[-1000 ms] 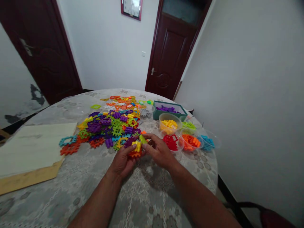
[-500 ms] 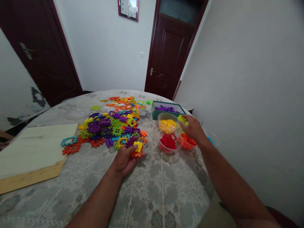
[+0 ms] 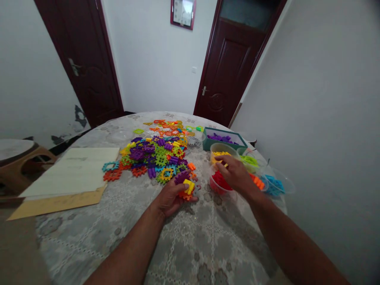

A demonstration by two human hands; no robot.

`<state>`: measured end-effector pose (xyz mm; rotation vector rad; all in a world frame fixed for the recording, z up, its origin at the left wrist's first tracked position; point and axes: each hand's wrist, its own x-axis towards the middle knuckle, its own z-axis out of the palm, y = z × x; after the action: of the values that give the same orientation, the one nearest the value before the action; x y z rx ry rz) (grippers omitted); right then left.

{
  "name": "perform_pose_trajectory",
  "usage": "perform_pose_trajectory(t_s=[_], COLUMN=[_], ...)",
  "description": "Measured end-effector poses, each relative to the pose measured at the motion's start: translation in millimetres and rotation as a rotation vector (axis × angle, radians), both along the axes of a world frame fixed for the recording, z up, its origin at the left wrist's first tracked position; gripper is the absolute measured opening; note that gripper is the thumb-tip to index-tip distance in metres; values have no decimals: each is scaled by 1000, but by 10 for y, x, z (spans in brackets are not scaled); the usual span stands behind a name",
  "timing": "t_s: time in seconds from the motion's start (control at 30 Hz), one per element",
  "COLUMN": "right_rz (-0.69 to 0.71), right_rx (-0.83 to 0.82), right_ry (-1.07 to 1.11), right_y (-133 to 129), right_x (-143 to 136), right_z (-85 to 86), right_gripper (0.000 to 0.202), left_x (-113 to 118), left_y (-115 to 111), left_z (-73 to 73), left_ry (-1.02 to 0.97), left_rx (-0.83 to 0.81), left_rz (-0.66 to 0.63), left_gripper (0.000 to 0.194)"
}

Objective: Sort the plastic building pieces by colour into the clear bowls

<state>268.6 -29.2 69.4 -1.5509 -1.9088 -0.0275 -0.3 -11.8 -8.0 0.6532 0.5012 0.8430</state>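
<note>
My left hand (image 3: 172,198) is closed around several plastic building pieces: a yellow piece (image 3: 189,187) under the thumb, a purple gear-edged piece (image 3: 181,177) and an orange one (image 3: 185,196). It is just above the tablecloth, at the near edge of a mixed pile of interlocking pieces (image 3: 160,156). My right hand (image 3: 233,172) hovers over a clear bowl of red pieces (image 3: 219,180) and the bowl of yellow pieces (image 3: 219,155) behind it. Its fingers are bent and apart, and no piece shows in them.
Right of these stand containers of green pieces (image 3: 249,160), orange pieces (image 3: 257,181) and blue pieces (image 3: 273,185). A teal box (image 3: 208,144) with purple pieces sits behind. On the left lies a pale board (image 3: 74,170); a stool (image 3: 29,158) stands beyond the table.
My right hand has let go of the green piece and moved left and nearer, to the yellow and red bowls. My left hand still holds its pieces. The view has turned left.
</note>
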Motion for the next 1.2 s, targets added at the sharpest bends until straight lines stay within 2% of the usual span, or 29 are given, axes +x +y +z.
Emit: perform_pose_trajectory(t_s=[0.1, 0.2, 0.37, 0.53, 0.63, 0.77, 0.87, 0.93, 1.03, 1.1, 1.2], right_rz=[153, 214, 250, 90, 60, -1, -19, 10, -29, -138, -364], right_rx=[-122, -191, -214, -170, -154, -99, -144, -178, -181, -131, 28], right_ry=[26, 36, 74, 309, 434, 490, 450, 358, 206, 138, 41], right_y=[-110, -115, -56, -79, -152, -309, -387, -344, -66, 231, 678], right_x=[-536, -828, -961, -922, -846, -660, -453, -276, 45, 280, 606], right_z=[-44, -110, -183, -172, -153, -152, -143, -97, 66, 225, 455], right_gripper=[22, 22, 19, 14, 14, 14, 15, 17, 16, 16, 23], left_x=[-15, -21, -9, -7, -8, -20, -31, -32, -19, -6, 4], left_y=[-12, -15, -9, -10, -5, 25, 51, 61, 54, 40, 28], left_z=[-3, -5, -6, 35, 74, 99, 73, 49, 38, 48, 69], left_ry=[-14, -6, 1, 48, 69, 94, 109, 115, 155, 183, 193], left_rx=[28, 68, 110, 95, 78, 0, -72, -88, -51, -28, -27], left_rz=[-47, -106, -128, -137, -126, -82, -26, 0, 22, 25, 27], left_gripper=[75, 66, 60, 60, 64, 67, 61, 56, 55, 56, 59])
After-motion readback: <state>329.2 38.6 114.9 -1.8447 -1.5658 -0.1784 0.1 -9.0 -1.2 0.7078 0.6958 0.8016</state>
